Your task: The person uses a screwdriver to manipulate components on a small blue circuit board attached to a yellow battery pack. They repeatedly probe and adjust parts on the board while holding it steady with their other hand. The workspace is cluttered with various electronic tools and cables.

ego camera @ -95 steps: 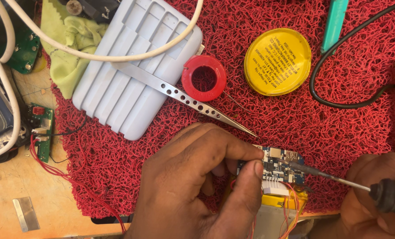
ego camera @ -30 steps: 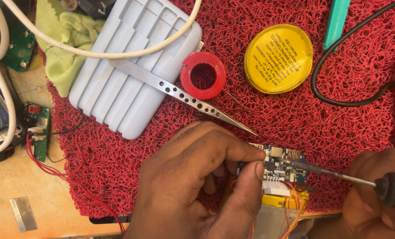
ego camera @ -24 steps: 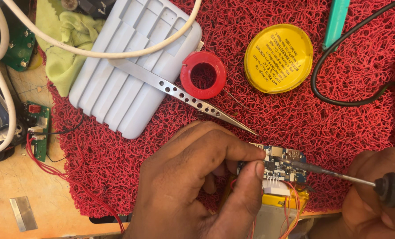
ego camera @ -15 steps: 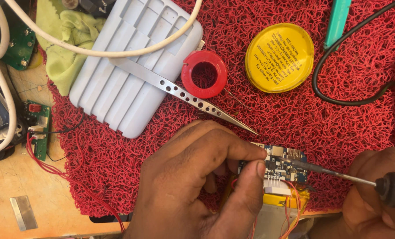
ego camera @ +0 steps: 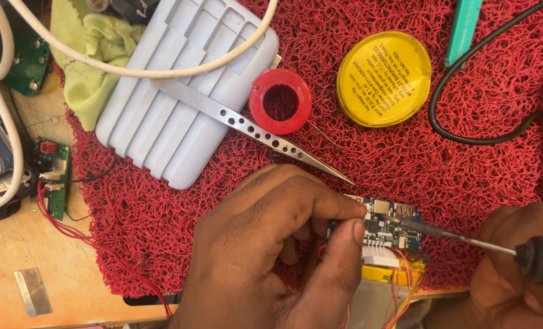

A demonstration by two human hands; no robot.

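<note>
Hands unmoved, left hand pinching circuit board, soldering iron tip touching.

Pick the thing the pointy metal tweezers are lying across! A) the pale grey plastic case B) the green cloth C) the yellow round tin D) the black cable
A: the tweezers rest with their wide end on the pale grey plastic case, their sharp tips reaching out over the red mat towards the left hand, while the yellow round tin sits apart.
</note>
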